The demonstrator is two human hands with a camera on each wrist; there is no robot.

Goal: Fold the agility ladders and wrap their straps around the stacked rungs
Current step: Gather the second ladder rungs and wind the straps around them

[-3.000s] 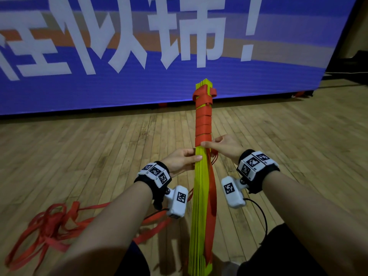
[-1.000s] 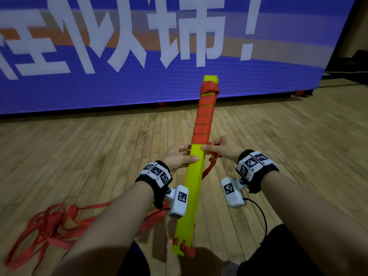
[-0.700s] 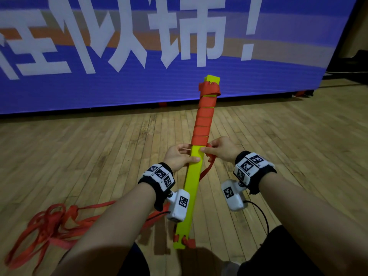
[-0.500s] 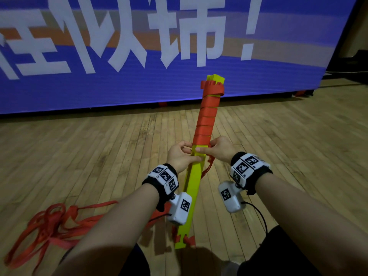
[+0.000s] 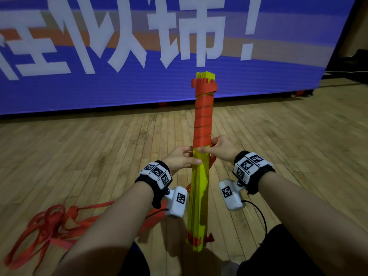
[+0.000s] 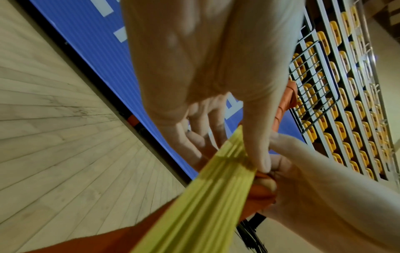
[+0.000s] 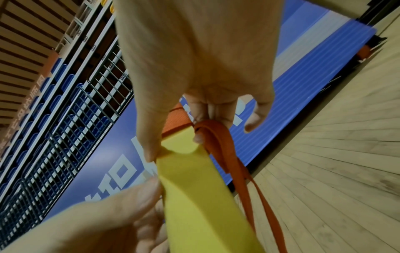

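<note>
Your left hand grips the stack of flat yellow plastic rungs from the left, thumb across its near face, fingers curled behind. Your right hand pinches the orange webbing strap against the stack's right edge, just below the last wrap. The stack stands nearly upright between your forearms, its far half wound in strap. Loose strap lies on the wooden plank floor at near left.
</note>
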